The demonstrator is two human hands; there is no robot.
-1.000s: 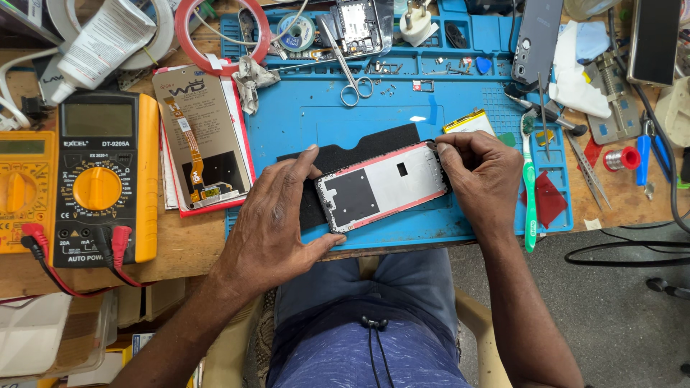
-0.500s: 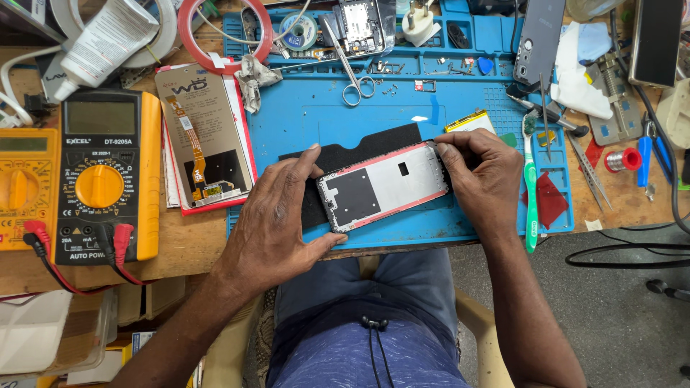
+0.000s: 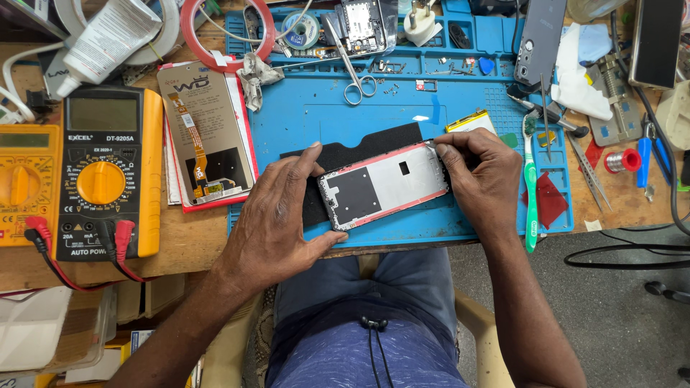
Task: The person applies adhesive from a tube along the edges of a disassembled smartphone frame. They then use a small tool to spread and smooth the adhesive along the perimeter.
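Observation:
A phone frame [image 3: 384,185] with a silver metal plate and a red rim lies tilted on a black pad [image 3: 352,154] on the blue repair mat [image 3: 323,108]. My left hand [image 3: 277,219] grips its left end, thumb under the near edge and index finger along the far edge. My right hand [image 3: 481,179] pinches the frame's upper right corner with thumb and fingertips. A yellow-edged flat battery [image 3: 471,121] lies just beyond my right hand.
Two yellow multimeters [image 3: 100,172] with red probe plugs sit at left beside a replacement screen [image 3: 205,136] on a red-edged board. Scissors [image 3: 356,68], tape rolls, a glue tube, a green toothbrush [image 3: 530,187], tweezers and a grey phone back cover [image 3: 539,43] surround the mat.
Both hands keep their grip on the phone frame; the right fingertips have shifted slightly along its upper right corner. Nothing else moved.

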